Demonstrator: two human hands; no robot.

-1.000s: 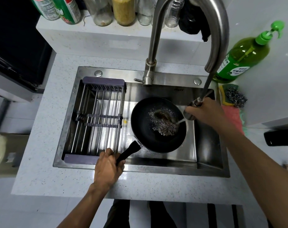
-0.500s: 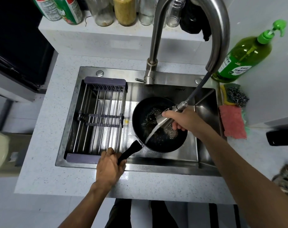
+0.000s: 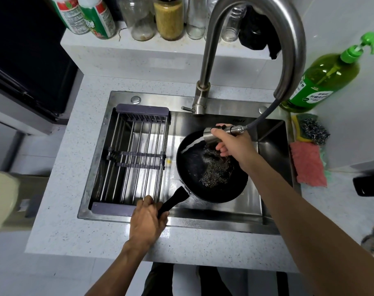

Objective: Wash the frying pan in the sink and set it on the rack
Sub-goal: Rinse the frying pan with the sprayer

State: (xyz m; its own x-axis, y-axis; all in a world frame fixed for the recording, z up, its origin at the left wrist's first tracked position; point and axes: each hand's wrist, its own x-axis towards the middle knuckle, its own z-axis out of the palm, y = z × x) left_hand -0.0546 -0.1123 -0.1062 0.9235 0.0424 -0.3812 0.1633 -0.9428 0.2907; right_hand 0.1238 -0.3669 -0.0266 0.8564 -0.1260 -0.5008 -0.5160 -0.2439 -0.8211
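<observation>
Midway, we rinse the pan [image 3: 211, 167] in the sink [image 3: 273, 223] — left hand [image 3: 147, 221] gripping its handle, right hand [image 3: 233, 144] clutching the sprayer [image 3: 219, 133] — racking on the rack [image 3: 137, 159], left of the pan, remains.

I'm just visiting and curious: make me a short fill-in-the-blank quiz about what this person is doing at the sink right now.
1. The left hand grips the frying pan by its ____.
2. The right hand aims the pull-out ____ at the pan.
3. The rack sits to the ____ of the pan and holds nothing.
4. The soap bottle is coloured ____.

Missing words: handle; sprayer; left; green
</observation>
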